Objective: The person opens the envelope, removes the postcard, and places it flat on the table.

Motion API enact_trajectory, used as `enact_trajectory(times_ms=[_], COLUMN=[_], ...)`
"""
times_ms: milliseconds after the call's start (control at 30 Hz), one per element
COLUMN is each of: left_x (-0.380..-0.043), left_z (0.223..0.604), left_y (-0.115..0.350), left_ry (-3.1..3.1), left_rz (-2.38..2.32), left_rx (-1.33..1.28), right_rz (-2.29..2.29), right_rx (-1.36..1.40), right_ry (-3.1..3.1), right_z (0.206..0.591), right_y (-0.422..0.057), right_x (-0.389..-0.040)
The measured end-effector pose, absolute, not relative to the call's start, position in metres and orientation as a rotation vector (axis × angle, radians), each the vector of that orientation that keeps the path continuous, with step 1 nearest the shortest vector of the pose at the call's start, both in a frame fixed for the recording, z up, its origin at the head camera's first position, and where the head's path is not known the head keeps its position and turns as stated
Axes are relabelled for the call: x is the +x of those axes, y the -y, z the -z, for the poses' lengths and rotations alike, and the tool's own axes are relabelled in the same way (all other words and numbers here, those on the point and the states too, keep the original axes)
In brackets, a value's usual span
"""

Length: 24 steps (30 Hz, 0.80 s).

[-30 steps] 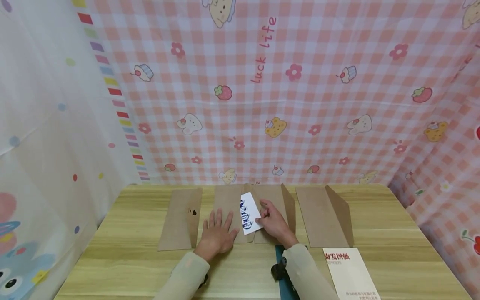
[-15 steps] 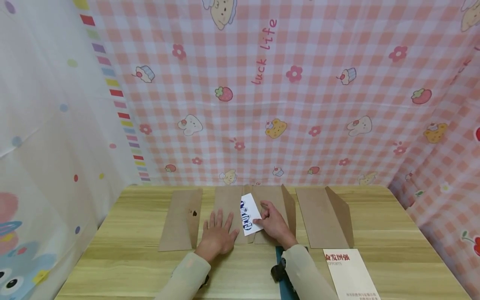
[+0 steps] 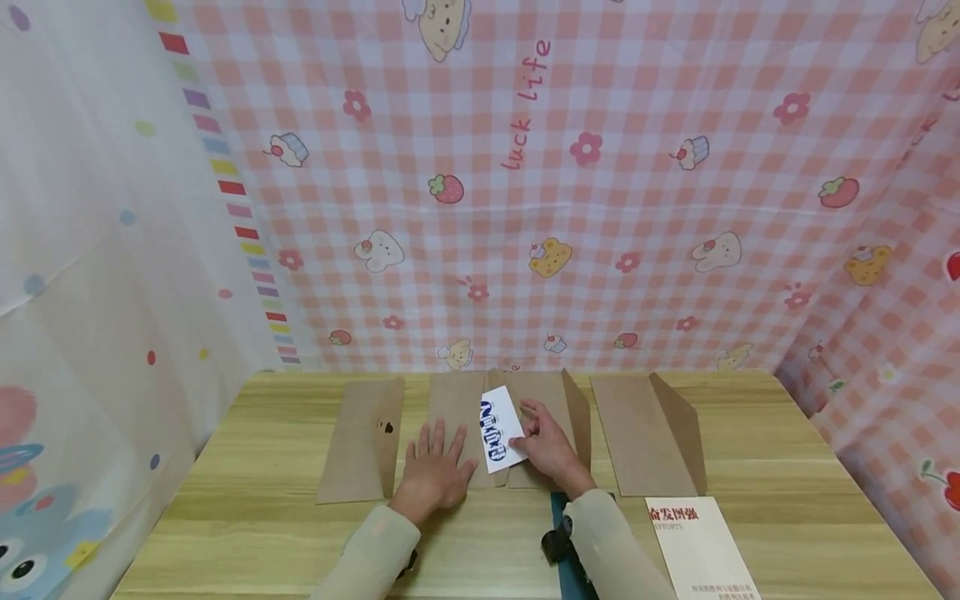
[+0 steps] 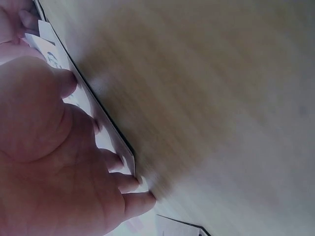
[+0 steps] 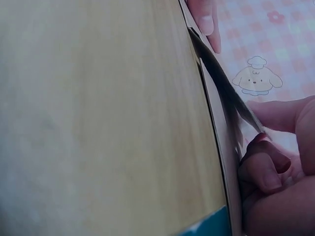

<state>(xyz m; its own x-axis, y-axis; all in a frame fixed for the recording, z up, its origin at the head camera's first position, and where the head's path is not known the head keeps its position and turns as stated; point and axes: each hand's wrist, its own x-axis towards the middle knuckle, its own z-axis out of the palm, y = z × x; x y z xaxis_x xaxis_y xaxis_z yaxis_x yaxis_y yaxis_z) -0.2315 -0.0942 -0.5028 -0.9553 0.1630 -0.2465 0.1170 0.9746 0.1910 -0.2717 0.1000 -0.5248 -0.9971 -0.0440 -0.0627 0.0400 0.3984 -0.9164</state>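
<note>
In the head view, my right hand (image 3: 551, 446) pinches the lower right edge of a white card (image 3: 504, 417) with dark blue print. The card lies slanted over the right side of the second brown paper envelope (image 3: 453, 400). My left hand (image 3: 435, 475) rests on that envelope, palm down with fingers spread. Beneath and beside the right hand lies a third envelope (image 3: 534, 387), its flap folded out to the right. From the right wrist view, the thumb and curled fingers grip the thin edge of the card (image 5: 253, 120), which is raised off the envelope there.
Another envelope (image 3: 348, 442) lies at the left and one more (image 3: 637, 433) at the right, both with flaps out. A cream card (image 3: 705, 546) with red lettering is near the front right. Under the right forearm sits a dark teal flat item (image 3: 572, 575), partly hidden.
The white card has shifted slightly toward the person and its printed face has tilted a little in the right hand's pinch. The left hand stays in place.
</note>
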Motion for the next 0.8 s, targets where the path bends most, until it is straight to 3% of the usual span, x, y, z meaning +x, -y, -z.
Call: enact_trajectory(times_ms=[367, 800], left_x=[-0.242, -0.228], left_z=[0.526, 0.494], left_y=[0.099, 0.093], left_ry=[-2.879, -2.858], left_rz=[-0.237, -0.264], left_rx=[0.216, 0.211], right_rz=[1.816, 1.748], right_rx=[-0.012, -0.053], right_ry=[-2.457, -2.539], right_z=[0.524, 0.529], right_y=[-0.101, -0.103], right_x=[-0.271, -0.273])
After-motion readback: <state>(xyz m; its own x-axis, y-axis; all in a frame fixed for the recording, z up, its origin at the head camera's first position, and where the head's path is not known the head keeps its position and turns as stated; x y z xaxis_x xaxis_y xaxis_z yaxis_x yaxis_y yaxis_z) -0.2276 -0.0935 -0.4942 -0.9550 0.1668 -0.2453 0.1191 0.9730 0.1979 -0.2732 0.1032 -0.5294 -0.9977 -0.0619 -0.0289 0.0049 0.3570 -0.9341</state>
